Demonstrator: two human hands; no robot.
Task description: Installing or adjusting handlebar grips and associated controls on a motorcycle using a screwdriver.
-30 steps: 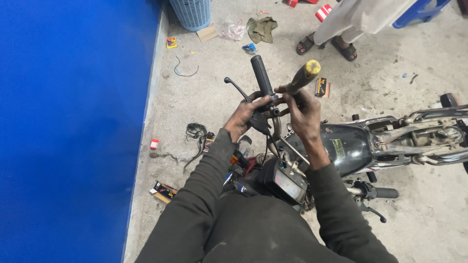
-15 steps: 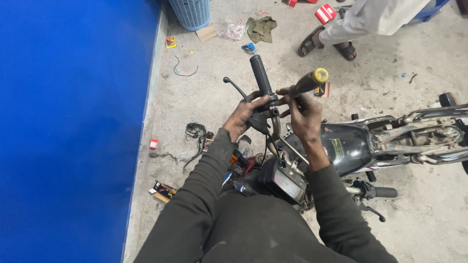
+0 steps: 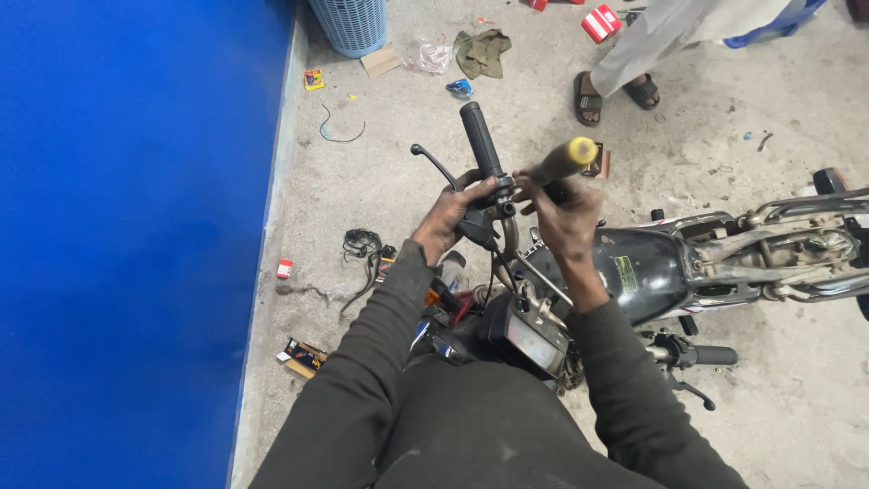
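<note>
My left hand (image 3: pixel 450 215) grips the switch housing on the motorcycle's left handlebar, just below the black rubber grip (image 3: pixel 480 138) and beside the clutch lever (image 3: pixel 433 163). My right hand (image 3: pixel 563 213) holds a screwdriver with a black and yellow handle (image 3: pixel 566 158), its tip set against the housing. The motorcycle's black fuel tank (image 3: pixel 647 270) and its speedometer (image 3: pixel 534 337) sit below my arms. The screwdriver's shaft is hidden by my fingers.
A blue wall (image 3: pixel 127 235) runs along the left. Another person's sandalled feet (image 3: pixel 615 91) stand at the top right. A light blue basket (image 3: pixel 351 23), a rag (image 3: pixel 482 50), small boxes (image 3: pixel 601 23) and wires (image 3: pixel 362 243) lie on the concrete floor. The right handlebar grip (image 3: pixel 706 355) sticks out lower right.
The screwdriver handle has swung a little between frames while its tip stays at the housing. The other person's feet have shifted. My left hand has kept its hold.
</note>
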